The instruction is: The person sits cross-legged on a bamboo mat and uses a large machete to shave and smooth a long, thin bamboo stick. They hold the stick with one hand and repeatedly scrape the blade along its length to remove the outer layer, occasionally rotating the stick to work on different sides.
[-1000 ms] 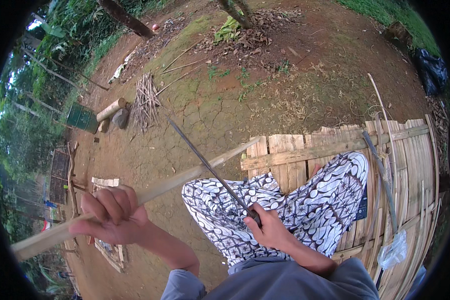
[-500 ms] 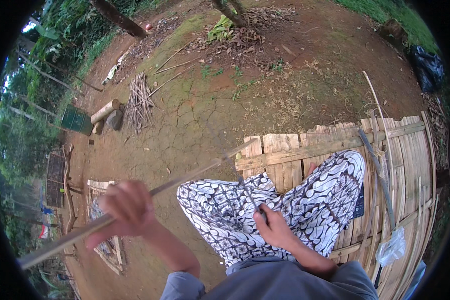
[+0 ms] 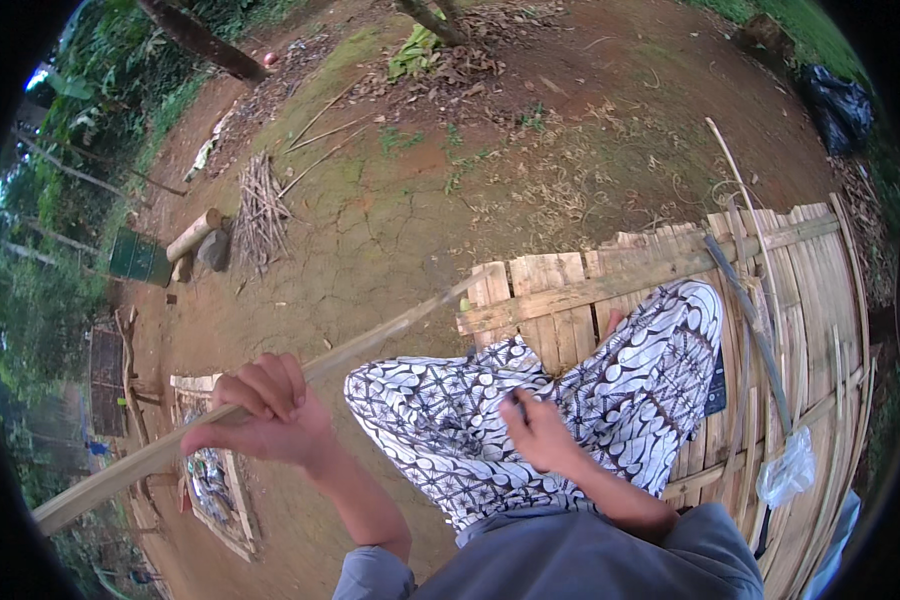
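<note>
My left hand point(image 3: 270, 405) is closed round a long split bamboo strip point(image 3: 385, 335). The strip slants from the lower left rim up to the near corner of a slatted bamboo platform point(image 3: 550, 345). Over my lap, my right hand point(image 3: 545, 435) grips the dark handle of a knife point(image 3: 513, 398). Its blade is hard to make out now, though the earlier picture shows it thin and pointing away from me. Black-and-white patterned cloth point(image 3: 430, 420) covers my crossed legs beneath both hands.
On the platform's right lie a grey stick point(image 3: 748, 310), a clear plastic bag point(image 3: 787, 470) and thin bamboo strips point(image 3: 753, 195). Curly shavings point(image 3: 590, 165) litter the ground ahead. A stick pile point(image 3: 260, 215), a green drum point(image 3: 140, 257) and a wooden frame point(image 3: 240, 500) are at left.
My left hand has turned and shifted slightly right and lower, still holding the bamboo strip. The knife blade, plain before, is now barely visible. The whole view has tilted a little.
</note>
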### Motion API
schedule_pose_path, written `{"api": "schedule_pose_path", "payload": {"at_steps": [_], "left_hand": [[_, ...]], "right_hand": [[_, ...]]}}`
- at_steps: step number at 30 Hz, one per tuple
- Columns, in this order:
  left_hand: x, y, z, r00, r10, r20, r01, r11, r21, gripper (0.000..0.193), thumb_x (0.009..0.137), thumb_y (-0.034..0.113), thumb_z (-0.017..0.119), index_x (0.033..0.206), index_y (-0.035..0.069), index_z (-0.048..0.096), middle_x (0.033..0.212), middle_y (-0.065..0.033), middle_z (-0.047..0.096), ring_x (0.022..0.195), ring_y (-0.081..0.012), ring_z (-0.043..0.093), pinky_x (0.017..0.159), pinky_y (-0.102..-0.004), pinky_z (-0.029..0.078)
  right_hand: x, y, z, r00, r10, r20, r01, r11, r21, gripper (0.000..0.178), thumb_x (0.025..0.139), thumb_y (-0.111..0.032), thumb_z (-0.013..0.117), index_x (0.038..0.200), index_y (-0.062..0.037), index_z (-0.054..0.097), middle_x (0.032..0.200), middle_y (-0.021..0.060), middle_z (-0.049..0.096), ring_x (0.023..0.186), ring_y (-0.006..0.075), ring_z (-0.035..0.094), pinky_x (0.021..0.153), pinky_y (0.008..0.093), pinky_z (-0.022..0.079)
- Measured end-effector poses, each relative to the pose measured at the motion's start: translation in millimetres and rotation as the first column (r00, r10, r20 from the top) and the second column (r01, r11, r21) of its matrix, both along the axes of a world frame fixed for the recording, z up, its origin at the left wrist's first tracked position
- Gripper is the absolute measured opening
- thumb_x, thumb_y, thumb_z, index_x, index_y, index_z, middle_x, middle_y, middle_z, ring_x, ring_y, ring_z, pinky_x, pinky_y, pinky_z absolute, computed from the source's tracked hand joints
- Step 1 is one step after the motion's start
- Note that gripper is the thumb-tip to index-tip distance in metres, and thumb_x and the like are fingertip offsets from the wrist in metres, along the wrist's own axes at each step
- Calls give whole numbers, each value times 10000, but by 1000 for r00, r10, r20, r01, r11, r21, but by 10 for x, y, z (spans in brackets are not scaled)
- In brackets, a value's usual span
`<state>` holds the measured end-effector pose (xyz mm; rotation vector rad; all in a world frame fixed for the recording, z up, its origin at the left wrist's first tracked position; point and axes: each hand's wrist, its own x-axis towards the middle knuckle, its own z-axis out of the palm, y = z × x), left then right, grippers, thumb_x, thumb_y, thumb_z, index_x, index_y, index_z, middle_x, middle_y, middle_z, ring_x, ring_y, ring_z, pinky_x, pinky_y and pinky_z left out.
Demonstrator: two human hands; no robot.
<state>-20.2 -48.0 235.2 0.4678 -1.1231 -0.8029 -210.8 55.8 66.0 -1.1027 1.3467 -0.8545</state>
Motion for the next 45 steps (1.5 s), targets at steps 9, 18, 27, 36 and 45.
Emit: {"api": "schedule_pose_path", "payload": {"at_steps": [9, 18, 27, 36, 45], "left_hand": [[-75, -46, 239, 976, 208, -62, -198, 969, 148, 665, 892, 704, 286, 534, 144, 263, 431, 11, 233, 404, -86, 178, 373, -218, 138], [-90, -189, 222, 969, 241, -56, -231, 963, 137, 584, 934, 627, 320, 597, 154, 259, 466, 20, 226, 409, -81, 166, 377, -227, 127], [50, -163, 183, 986, 163, 22, -165, 982, 94, 533, 965, 558, 328, 611, 163, 271, 487, 35, 226, 437, -72, 172, 403, -220, 154], [32, -203, 170, 1000, -24, 7, 24, 999, 47, 538, 956, 568, 357, 609, 165, 272, 468, 35, 228, 427, -64, 168, 402, -217, 143], [162, -200, 112, 998, 43, -37, -41, 998, 52, 553, 952, 591, 328, 603, 168, 258, 453, 29, 226, 401, -68, 150, 390, -222, 132]], "right_hand": [[212, -82, -544, 992, -129, -12, 128, 987, -93, 390, 934, -311, 527, 974, 77, 526, 589, 222, 574, 552, 403, 600, 536, 445, 454], [247, -56, 129, 994, 70, 89, -50, 976, -214, 358, 926, -297, 556, 943, 59, 515, 547, 202, 550, 536, 393, 598, 503, 431, 449], [186, -100, -355, 995, -92, -25, 94, 993, 78, 510, 956, -348, 489, 1085, 145, 497, 633, 294, 575, 720, 462, 609, 632, 489, 468], [264, 65, -57, 992, 64, 105, -30, 952, -304, 404, 952, -336, 510, 992, 65, 522, 525, 192, 536, 503, 401, 568, 485, 436, 429], [132, -42, -30, 999, 37, 12, -38, 998, 42, 470, 963, -381, 464, 959, 86, 512, 554, 204, 562, 549, 403, 591, 537, 450, 451]]}}
